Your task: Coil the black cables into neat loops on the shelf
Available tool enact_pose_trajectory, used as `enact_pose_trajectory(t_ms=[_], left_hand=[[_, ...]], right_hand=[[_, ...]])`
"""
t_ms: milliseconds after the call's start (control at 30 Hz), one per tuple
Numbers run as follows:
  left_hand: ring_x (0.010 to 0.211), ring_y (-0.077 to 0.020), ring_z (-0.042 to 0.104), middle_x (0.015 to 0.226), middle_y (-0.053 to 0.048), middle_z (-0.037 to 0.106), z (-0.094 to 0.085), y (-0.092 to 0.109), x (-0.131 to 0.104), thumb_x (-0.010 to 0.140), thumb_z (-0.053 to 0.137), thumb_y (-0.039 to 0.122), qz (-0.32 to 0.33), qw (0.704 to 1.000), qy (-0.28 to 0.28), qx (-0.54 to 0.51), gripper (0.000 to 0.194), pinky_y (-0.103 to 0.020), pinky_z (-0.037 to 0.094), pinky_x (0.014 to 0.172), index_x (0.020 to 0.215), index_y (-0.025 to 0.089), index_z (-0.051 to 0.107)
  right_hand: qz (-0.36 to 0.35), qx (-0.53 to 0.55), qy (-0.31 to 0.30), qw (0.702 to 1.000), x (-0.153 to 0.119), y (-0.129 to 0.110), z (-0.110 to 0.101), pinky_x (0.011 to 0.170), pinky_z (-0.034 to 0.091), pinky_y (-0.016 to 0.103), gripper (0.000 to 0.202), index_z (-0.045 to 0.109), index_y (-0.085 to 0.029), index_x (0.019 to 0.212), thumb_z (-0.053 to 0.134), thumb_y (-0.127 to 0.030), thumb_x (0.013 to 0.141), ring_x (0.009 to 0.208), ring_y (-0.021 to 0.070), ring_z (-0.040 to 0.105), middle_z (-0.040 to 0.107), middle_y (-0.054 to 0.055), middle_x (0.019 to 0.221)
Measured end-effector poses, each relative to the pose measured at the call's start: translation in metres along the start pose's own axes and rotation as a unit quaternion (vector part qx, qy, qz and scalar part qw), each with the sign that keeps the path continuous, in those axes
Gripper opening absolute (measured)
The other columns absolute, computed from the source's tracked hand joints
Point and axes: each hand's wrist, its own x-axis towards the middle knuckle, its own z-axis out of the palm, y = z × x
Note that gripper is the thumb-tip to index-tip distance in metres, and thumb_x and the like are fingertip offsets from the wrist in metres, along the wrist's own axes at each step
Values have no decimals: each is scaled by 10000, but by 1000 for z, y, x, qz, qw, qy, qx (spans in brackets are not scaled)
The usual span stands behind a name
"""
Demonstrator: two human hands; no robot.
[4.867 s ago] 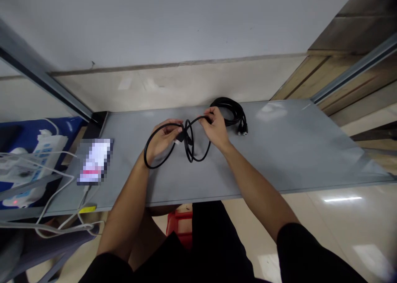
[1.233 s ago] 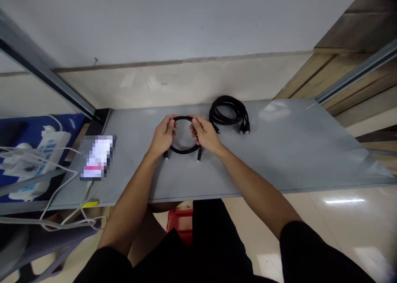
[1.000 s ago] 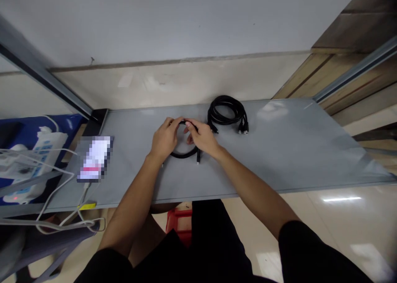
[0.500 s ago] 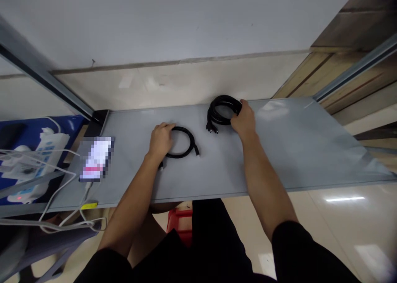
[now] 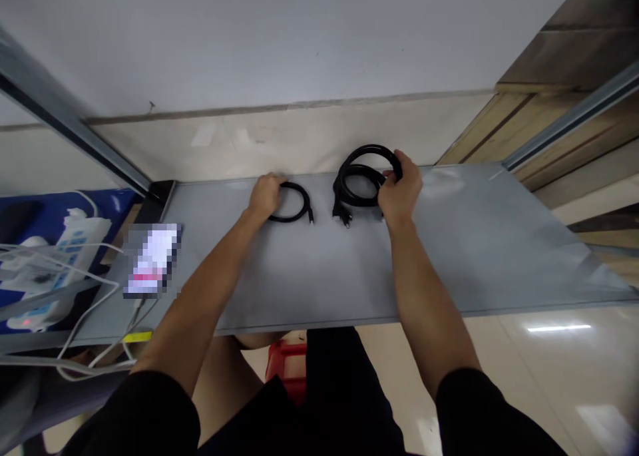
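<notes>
My left hand (image 5: 266, 194) is closed on the left side of a small coiled black cable (image 5: 303, 208) near the back of the grey shelf (image 5: 309, 276). One connector of that cable points forward; my hand hides the coil's left side. To the right, my right hand (image 5: 402, 188) grips the upper loop of a black cable (image 5: 372, 150), fingers wrapped round its right side and raised from the shelf. Below that loop lies another coil of black cable (image 5: 360, 202), with several connectors (image 5: 343, 214) bunched at its left. Whether the two loops belong to one cable I cannot tell.
A lit phone (image 5: 154, 259), blurred out, lies at the shelf's left with a white charging cord. Beyond it stands a white power strip (image 5: 74, 256) with plugs. A wall (image 5: 299, 136) runs behind; metal posts (image 5: 574, 120) rise at both ends. A red stool (image 5: 287, 366) is underneath.
My left hand has pushed the small coil back toward the wall. My right hand has moved slightly right and lifted a loop away from the other coil.
</notes>
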Motion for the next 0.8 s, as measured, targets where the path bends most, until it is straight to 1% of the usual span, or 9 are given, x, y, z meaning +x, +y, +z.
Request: enact_pose_trajectory(t_ms=[100,200,267,333,433,533,600,700,800], left_hand=[[1308,-330,710,1389,-137,804,-4,1,14,944,545,58,-18,1000,19,1,538,-545,532,1228,1383,216,812],[1341,-301,705,1409,-129,799,-15,3,12,986,538,85,-15,998,41,-46,468,-499,514,1250,1350,187,813],[1317,-274,720,1380,-118,811,-25,1,3,1006,525,97,-19,993,70,-93,423,-468,528,1234,1297,180,821],[1250,-254,747,1326,-108,829,-35,-3,-12,1020,520,115,-37,982,112,-146,378,-443,573,1170,1232,187,826],[1160,-235,777,1238,-102,851,-47,-4,-40,1032,539,149,-51,961,175,-209,324,-391,630,1044,1179,193,824],[1170,-233,786,1235,-96,853,-45,8,-65,1059,609,286,-30,948,188,-257,282,-367,644,991,1239,217,814],[1218,-249,786,1288,-112,842,-37,22,-77,1055,663,395,-9,934,179,-308,354,-384,646,1010,1341,227,785],[1303,-295,769,1425,-124,792,-22,44,-88,1011,743,522,27,906,154,-393,561,-440,652,1045,1507,266,687],[1314,-290,765,1466,-114,765,-14,58,-94,1028,711,583,41,887,151,-435,525,-465,643,1091,1458,285,681]], right_hand=[[20,62,-9,998,0,-4,3,1014,674,547,572,706,-210,1475,537,-243,930,1084,275,778,772,135,1259],[37,134,6,990,0,-11,2,814,708,446,536,747,-222,1426,584,-292,920,1043,268,785,788,122,1241],[35,165,31,985,3,-16,-3,729,694,399,509,758,-243,1407,602,-329,931,1056,276,788,789,112,1224],[34,186,51,981,6,-20,-9,691,680,396,498,746,-251,1420,594,-389,966,1111,308,786,783,123,1225],[42,220,42,974,5,-31,-12,652,661,410,540,710,-232,1458,551,-531,1038,1132,344,782,778,156,1211],[35,238,-43,970,-11,-48,1,623,642,379,634,717,-233,1445,534,-700,1057,1020,300,794,789,145,1150],[25,247,-126,960,-30,-62,16,614,638,351,654,742,-258,1413,569,-763,1035,968,265,792,801,122,1117],[57,309,-204,927,-68,-84,40,577,624,310,601,790,-278,1309,661,-770,989,879,223,781,820,86,1056],[88,341,-253,901,-100,-103,53,649,678,353,519,827,-258,1195,752,-708,948,857,227,788,840,72,1020]])
